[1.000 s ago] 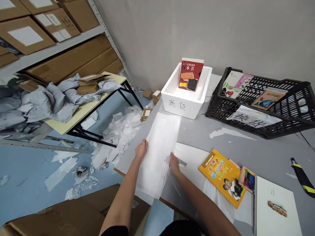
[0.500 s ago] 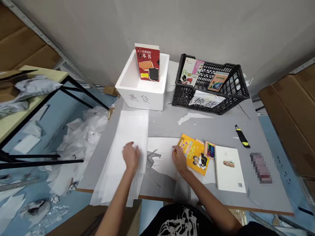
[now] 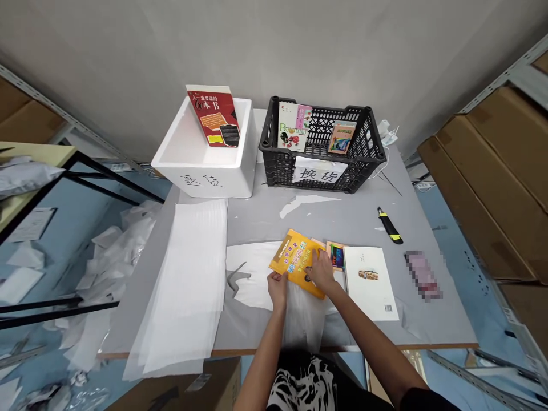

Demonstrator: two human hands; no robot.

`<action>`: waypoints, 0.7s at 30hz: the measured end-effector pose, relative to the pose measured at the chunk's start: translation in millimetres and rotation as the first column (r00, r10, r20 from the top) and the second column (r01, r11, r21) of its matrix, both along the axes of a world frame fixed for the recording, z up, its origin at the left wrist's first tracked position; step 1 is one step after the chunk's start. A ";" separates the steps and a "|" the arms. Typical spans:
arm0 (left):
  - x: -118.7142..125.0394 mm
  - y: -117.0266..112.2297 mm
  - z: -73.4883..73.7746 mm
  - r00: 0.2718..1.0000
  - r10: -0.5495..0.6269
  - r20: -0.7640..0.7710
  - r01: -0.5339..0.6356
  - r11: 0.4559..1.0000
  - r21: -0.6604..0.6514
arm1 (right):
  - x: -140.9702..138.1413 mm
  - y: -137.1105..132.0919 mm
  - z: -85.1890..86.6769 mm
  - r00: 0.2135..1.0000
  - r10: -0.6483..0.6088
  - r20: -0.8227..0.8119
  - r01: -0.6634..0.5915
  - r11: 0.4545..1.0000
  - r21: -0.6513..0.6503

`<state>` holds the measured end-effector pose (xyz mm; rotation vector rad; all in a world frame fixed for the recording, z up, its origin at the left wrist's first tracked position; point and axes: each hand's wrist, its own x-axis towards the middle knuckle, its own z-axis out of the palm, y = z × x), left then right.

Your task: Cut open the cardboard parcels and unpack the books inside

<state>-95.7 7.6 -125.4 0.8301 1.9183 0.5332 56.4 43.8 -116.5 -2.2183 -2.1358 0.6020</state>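
Observation:
A yellow book (image 3: 295,254) with a photo on its cover lies at a slant near the front of the grey table. My left hand (image 3: 278,285) pinches its lower left edge between thumb and fingers. On the right part of the cover rests my right hand (image 3: 322,271), fingers spread, partly hiding the photo. Below the book a translucent plastic bag (image 3: 303,319) reaches toward the table edge. A small book with a dark, colourful picture (image 3: 338,257) pokes out to the right, and a white book (image 3: 370,285) lies beside it.
A stack of white foam sheets (image 3: 188,274) covers the table's left. Behind stand a white foam box (image 3: 209,177) with a red book (image 3: 216,117) and a black crate (image 3: 321,171) holding books. At right lie a utility knife (image 3: 389,225) and a blurred pink object (image 3: 423,275).
My left hand has left the foam sheets and moved right to the yellow book's edge. My right hand has shifted from the book's left edge onto its cover. The view has shifted.

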 end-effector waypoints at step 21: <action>-8.8 59.1 30.1 0.942 -0.140 -0.305 0.140 0.990 -0.020 | 12.1 -3.2 -2.9 0.981 0.123 -0.152 -0.121 0.992 0.020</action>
